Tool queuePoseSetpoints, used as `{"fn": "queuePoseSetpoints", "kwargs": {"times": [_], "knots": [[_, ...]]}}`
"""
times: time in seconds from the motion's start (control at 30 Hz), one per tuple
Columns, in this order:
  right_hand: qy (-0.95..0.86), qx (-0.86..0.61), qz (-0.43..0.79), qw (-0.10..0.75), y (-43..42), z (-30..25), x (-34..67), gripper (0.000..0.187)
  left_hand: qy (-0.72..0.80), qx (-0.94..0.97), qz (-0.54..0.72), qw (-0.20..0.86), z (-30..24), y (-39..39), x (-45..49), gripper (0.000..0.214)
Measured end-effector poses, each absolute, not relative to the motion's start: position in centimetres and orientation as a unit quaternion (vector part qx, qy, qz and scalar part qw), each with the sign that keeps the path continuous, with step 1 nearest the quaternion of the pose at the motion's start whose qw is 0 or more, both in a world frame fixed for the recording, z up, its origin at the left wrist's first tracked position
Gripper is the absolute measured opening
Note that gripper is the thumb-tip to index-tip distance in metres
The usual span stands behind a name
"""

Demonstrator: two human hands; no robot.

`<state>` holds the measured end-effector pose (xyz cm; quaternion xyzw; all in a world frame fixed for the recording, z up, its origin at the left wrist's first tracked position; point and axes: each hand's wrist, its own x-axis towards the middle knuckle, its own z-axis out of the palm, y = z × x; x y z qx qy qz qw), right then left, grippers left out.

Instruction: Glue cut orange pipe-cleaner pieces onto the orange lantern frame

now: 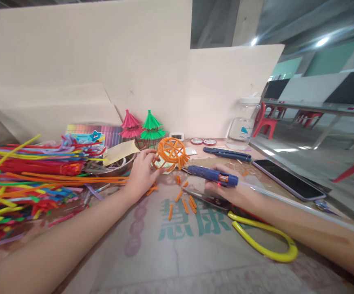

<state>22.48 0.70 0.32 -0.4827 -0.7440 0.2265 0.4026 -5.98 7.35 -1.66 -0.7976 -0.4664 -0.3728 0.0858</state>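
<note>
Between the fingers of my left hand (143,171) is an orange pipe-cleaner wheel (172,150) with crossing spokes, raised a little above the table. My right hand (218,183) is wrapped round a blue hot glue gun (212,175), which shows a small red light. Its nozzle points left and reaches the lower right edge of the wheel; whether it touches cannot be made out. Several short orange pipe-cleaner pieces (185,204) lie on the table below. Under my right hand rest scissors or pliers with yellow handles (268,241), partly covered.
Bundles of coloured pipe cleaners (36,175) fill the left side. Pink (130,124) and green (152,126) pipe-cleaner trees stand behind, near a marker set (94,134). A water bottle (241,126), blue hair straightener-like tool (227,154) and phone (287,178) are on the right.
</note>
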Motion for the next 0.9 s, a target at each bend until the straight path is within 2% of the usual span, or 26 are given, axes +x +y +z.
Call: {"fn": "queuePoseSetpoints", "kwargs": {"times": [0.17,0.4,0.9], "knots": [[-0.736,-0.503,0.233,0.388,0.72,0.37,22.33,0.03,-0.465,-0.798,-0.373,0.087,-1.75,7.41,-6.0,0.023],[-0.732,-0.512,0.245,0.378,0.57,0.73,21.99,0.025,-0.462,-0.799,-0.373,0.093,-1.73,7.42,-5.97,0.022],[-0.724,-0.534,0.256,0.354,0.51,0.87,21.9,0.027,-0.462,-0.803,-0.362,0.104,-1.68,7.31,-5.9,0.022]]}}
